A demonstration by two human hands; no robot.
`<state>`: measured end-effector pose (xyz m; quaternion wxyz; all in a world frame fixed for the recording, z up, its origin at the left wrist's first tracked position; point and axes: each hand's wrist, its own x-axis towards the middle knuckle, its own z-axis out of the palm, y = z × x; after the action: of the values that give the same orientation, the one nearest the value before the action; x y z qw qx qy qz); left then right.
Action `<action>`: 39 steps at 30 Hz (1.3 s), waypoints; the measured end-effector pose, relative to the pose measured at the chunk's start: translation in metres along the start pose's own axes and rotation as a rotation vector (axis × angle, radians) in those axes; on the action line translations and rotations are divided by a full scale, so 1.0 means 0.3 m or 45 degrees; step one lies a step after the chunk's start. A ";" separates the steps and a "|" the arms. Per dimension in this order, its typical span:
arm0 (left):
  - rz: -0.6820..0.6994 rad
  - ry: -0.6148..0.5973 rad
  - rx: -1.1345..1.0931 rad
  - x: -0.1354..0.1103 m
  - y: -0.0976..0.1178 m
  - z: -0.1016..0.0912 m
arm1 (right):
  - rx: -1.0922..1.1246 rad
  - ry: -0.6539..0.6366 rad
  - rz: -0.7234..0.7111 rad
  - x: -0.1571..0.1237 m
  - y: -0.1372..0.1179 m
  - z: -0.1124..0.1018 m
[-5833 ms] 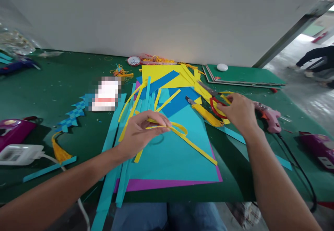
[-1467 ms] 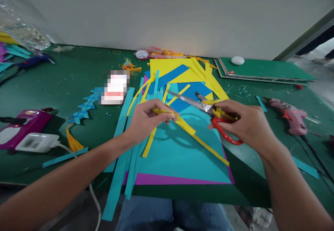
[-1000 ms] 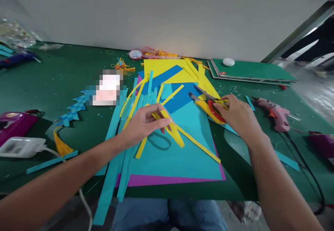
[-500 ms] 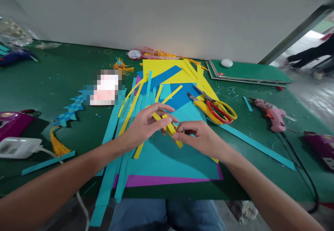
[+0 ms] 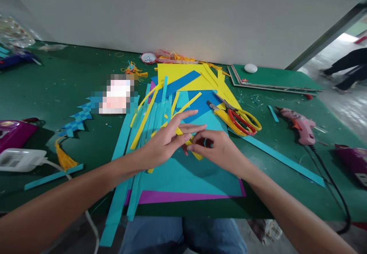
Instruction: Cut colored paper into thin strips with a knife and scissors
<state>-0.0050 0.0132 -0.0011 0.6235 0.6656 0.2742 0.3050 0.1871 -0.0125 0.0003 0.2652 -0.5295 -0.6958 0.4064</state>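
Both hands meet over a teal paper sheet (image 5: 197, 173) that lies on a purple sheet. My left hand (image 5: 169, 139) has its upper fingers stretched out while thumb and lower fingers pinch a folded yellow paper strip (image 5: 197, 155). My right hand (image 5: 216, 150) pinches the same yellow strip from the right, fingers curled. Red and yellow scissors (image 5: 241, 118) lie on the paper to the right, untouched, beside a yellow box cutter (image 5: 225, 117).
Loose teal strips (image 5: 123, 192) and yellow strips (image 5: 143, 118) fan out on the green table (image 5: 57, 89). A pink glue gun (image 5: 298, 124) with a black cord lies right. A white adapter (image 5: 20, 159) and a magenta device (image 5: 11, 131) sit left. Another person's legs (image 5: 346, 64) show far right.
My right hand put the scissors down on the paper and came left to the yellow strip. My left hand's fingers have spread out since half a second ago.
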 end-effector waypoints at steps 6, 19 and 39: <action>-0.019 -0.018 -0.065 -0.003 0.021 0.008 | -0.176 0.306 -0.147 0.002 0.002 0.022; 0.011 0.240 -0.006 0.005 0.014 0.001 | 0.239 0.177 -0.069 -0.001 -0.010 -0.001; 0.013 0.341 0.474 0.006 0.028 -0.013 | 0.187 0.170 -0.058 0.001 -0.002 0.000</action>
<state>-0.0068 0.0164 0.0075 0.4465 0.7240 0.4028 0.3379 0.1868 -0.0123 0.0009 0.3582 -0.5185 -0.6567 0.4142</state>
